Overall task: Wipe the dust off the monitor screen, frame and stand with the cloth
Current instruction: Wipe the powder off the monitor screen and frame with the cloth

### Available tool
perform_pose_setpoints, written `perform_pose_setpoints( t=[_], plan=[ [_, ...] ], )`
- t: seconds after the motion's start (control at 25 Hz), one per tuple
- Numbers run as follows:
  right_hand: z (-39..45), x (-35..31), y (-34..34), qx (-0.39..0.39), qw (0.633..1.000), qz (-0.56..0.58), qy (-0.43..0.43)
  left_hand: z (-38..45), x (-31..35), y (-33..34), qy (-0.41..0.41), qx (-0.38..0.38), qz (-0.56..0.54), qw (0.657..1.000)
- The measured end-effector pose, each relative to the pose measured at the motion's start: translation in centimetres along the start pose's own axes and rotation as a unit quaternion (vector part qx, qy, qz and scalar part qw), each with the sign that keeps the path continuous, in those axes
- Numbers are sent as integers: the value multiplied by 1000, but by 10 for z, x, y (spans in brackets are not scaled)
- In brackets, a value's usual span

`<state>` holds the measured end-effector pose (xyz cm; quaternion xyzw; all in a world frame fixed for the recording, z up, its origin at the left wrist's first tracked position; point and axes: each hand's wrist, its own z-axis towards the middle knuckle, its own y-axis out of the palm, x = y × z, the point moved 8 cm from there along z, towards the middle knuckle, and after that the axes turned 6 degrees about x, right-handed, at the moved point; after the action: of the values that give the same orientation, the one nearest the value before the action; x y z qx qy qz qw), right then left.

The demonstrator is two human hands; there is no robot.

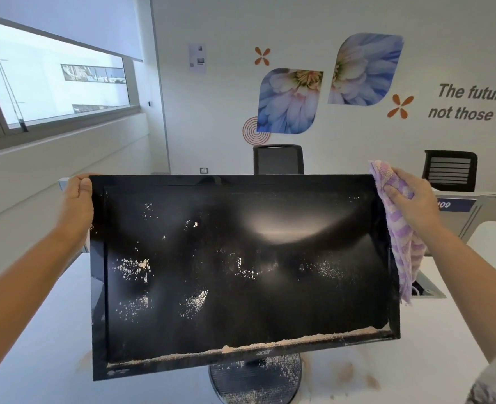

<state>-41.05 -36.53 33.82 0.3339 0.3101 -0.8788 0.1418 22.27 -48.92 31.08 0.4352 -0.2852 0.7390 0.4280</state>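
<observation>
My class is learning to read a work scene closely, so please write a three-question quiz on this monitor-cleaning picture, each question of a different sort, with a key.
1. True or false: the right hand holds the cloth at the monitor's upper right corner.
2. Where is the dust piled thickest? A) along the bottom edge of the screen B) along the top of the frame C) on the chair
3. Fill in: the left hand grips the monitor's upper ____ corner.

Key
1. True.
2. A; lighter specks also lie on the screen and on the round stand.
3. Left.
</observation>
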Motion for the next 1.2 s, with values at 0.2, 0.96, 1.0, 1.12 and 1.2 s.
perform_pose_setpoints(
  t=[0.2,0.96,1.0,1.12,1.2],
  plan=[
    [-15,1,-3,30,999,-29,14,-1,-2,1,-2,-2,-4,1000],
    [-186,86,6,5,968,-251,14,-10,7,-2,0,-20,31,999],
    [-192,86,5,-9,965,-263,12,-10,7,-2,-3,-18,31,999],
    [-210,90,3,-44,959,-273,59,-10,7,-3,-3,-10,29,1000],
    [-221,89,2,-46,952,-292,74,-8,6,-3,-4,-9,29,1000]
  ],
)
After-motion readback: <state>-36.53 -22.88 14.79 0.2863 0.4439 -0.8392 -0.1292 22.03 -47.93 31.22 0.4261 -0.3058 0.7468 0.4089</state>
